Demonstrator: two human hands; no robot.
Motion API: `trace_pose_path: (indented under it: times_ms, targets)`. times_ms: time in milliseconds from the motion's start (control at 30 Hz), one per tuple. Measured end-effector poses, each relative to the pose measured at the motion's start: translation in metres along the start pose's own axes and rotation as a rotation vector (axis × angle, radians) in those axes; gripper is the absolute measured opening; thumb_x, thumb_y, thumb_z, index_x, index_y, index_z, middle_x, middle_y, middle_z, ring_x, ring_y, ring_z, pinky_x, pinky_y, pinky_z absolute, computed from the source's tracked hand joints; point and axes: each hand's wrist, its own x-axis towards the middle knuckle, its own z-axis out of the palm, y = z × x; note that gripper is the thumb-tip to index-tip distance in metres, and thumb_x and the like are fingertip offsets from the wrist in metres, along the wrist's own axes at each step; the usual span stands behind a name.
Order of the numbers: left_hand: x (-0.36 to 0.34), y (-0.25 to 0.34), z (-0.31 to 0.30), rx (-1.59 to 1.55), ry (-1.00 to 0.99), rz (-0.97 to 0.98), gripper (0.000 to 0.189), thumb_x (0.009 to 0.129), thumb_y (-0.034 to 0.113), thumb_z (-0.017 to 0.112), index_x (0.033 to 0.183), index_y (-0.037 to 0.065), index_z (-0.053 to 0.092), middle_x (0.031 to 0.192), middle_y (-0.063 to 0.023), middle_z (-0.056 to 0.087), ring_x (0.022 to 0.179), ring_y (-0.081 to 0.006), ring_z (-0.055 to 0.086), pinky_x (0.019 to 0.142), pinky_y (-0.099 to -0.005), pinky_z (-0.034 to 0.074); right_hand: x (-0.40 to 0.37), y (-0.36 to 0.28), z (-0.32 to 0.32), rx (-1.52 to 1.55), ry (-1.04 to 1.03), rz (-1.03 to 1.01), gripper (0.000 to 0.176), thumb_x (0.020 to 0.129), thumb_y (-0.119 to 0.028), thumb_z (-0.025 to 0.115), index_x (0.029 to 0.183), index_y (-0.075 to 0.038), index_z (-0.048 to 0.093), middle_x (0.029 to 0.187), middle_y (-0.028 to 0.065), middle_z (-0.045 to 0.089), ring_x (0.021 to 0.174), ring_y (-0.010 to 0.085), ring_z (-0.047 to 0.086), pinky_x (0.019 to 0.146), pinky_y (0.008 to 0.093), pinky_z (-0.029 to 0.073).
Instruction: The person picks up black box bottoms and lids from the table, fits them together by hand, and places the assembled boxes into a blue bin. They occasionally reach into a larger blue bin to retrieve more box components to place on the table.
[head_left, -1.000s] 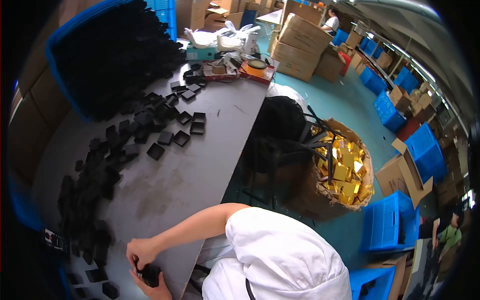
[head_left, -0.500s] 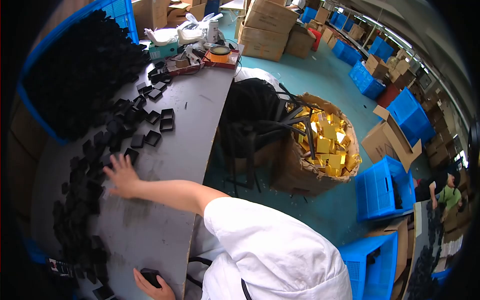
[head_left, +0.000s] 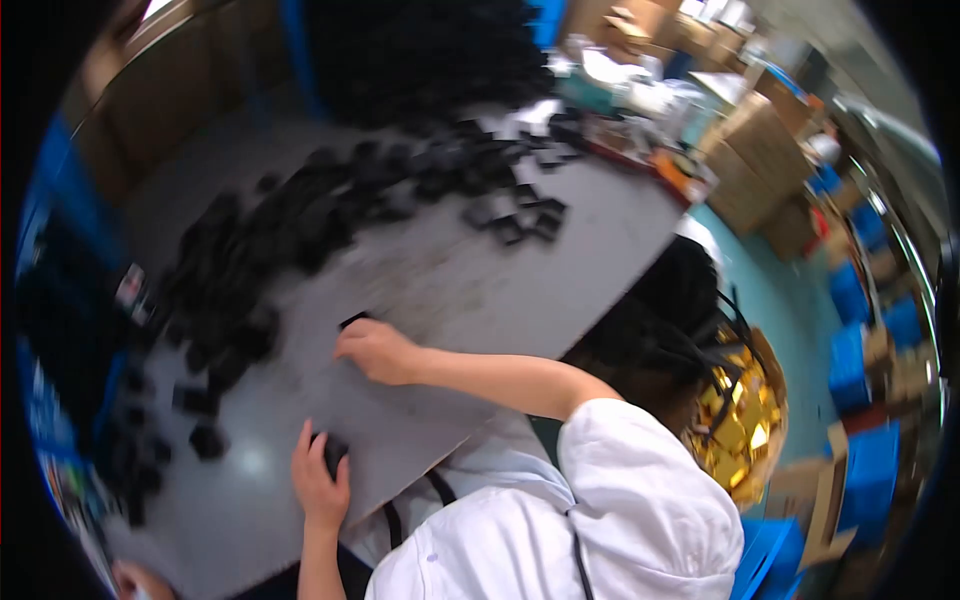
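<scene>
My left hand [head_left: 318,482] is closed around a small black box [head_left: 335,453] near the front edge of the grey table. Farther in, my right hand [head_left: 382,352] pinches another small black box [head_left: 353,320], mostly covered by the fingers. The two hands are apart, with bare tabletop between them. Beyond them lies a long loose heap of black boxes [head_left: 290,225]. A few open square black boxes [head_left: 512,228] sit apart from it toward the right.
A large mass of black pieces [head_left: 420,60] stands at the far side. Tools and bags [head_left: 640,95] crowd the far corner. Right of the table, a carton holds gold pieces [head_left: 740,420]. Another person's hand [head_left: 140,580] shows at bottom left. Motion blurs much of the view.
The view has swung left. My right hand, earlier spread open beside the heap, has closed on a black box and come nearer my left hand. My left hand still holds its box.
</scene>
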Motion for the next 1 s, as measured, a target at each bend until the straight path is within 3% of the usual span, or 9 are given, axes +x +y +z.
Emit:
trace_pose_path:
  times_ms: [67,167,267,400,533,567,667,867,1000]
  targets:
    - [0.003,0.005,-0.004,0.078,-0.095,-0.017,0.056,0.079,0.014,0.072,0.13,0.001,0.052,0.147,-0.0199,0.044,0.12,-0.0397,0.051,0.1,-0.0467,0.042,0.006,-0.044,-0.004,0.159,-0.021,0.06,0.022,0.083,0.007,0.059,0.098,-0.005,0.07,0.101,0.0153,0.067,0.093,0.0347,0.065,0.078,0.0392,0.054]
    - [0.005,0.009,-0.016,0.026,-0.035,-0.04,0.061,0.077,0.012,0.074,0.133,0.004,0.053,0.144,-0.0186,0.046,0.119,-0.0374,0.053,0.099,-0.0445,0.044,0.029,-0.062,-0.007,0.45,-0.081,0.42,0.026,0.086,0.008,0.056,0.105,-0.002,0.07,0.096,0.0045,0.069,0.08,0.009,0.059,0.069,0.0264,0.049]
    - [-0.003,0.003,-0.013,0.044,0.071,0.049,0.051,0.076,0.007,0.074,0.125,0.003,0.061,0.142,-0.0171,0.05,0.12,-0.0356,0.054,0.099,-0.0423,0.047,0.042,-0.022,-0.003,0.243,-0.153,0.568,0.02,0.088,0.003,0.058,0.103,-0.002,0.07,0.1,0.0085,0.07,0.079,0.0149,0.062,0.073,0.0278,0.051]
    - [-0.012,-0.003,-0.013,0.062,0.048,0.072,0.039,0.075,0.006,0.076,0.113,0.003,0.068,0.137,-0.0148,0.054,0.125,-0.0338,0.052,0.102,-0.0408,0.048,0.029,-0.027,-0.007,-0.08,-0.111,0.309,0.025,0.087,-0.007,0.066,0.112,-0.004,0.067,0.11,0.0122,0.064,0.097,0.0272,0.06,0.087,0.0344,0.049]
    - [-0.007,0.011,-0.022,-0.047,0.216,-0.079,0.064,0.07,0.014,0.082,0.129,0.003,0.058,0.136,-0.0145,0.054,0.122,-0.0342,0.053,0.102,-0.042,0.046,0.002,-0.061,-0.011,-0.389,-0.206,0.106,0.041,0.083,-0.015,0.073,0.121,-0.006,0.062,0.119,0.0138,0.06,0.111,0.035,0.053,0.096,0.0424,0.046]
    - [-0.007,0.014,-0.024,-0.115,0.317,-0.186,0.074,0.068,0.016,0.084,0.135,0.003,0.053,0.136,-0.0146,0.054,0.12,-0.0342,0.054,0.102,-0.0427,0.045,-0.003,-0.057,-0.009,-0.372,-0.235,0.102,0.045,0.079,-0.012,0.076,0.122,-0.007,0.062,0.121,0.0148,0.06,0.111,0.0349,0.054,0.094,0.0436,0.047]
    - [-0.015,0.013,-0.017,-0.074,0.258,-0.293,0.091,0.066,0.017,0.087,0.145,0.004,0.043,0.131,-0.0153,0.059,0.116,-0.0339,0.054,0.102,-0.0426,0.042,0.0,-0.053,-0.004,-0.095,-0.284,0.062,0.049,0.075,-0.007,0.077,0.122,-0.008,0.063,0.124,0.0157,0.059,0.113,0.0356,0.054,0.095,0.0445,0.047]
    - [-0.011,0.004,-0.008,-0.184,0.22,-0.364,0.092,0.065,0.02,0.087,0.144,0.002,0.043,0.109,-0.0095,0.068,0.11,-0.0282,0.057,0.1,-0.0431,0.039,0.026,-0.088,0.016,0.229,-0.549,-0.187,0.048,0.072,-0.003,0.078,0.119,-0.009,0.066,0.128,0.0164,0.059,0.116,0.0367,0.057,0.094,0.0437,0.05]
    - [-0.01,-0.001,-0.002,-0.152,0.239,-0.36,0.09,0.067,0.02,0.085,0.144,0.001,0.043,0.109,-0.0099,0.066,0.108,-0.0278,0.058,0.1,-0.0435,0.039,0.032,-0.094,0.029,0.189,-0.631,-0.327,0.048,0.07,-0.004,0.078,0.116,-0.012,0.068,0.128,0.0156,0.06,0.115,0.0363,0.059,0.093,0.0443,0.052]
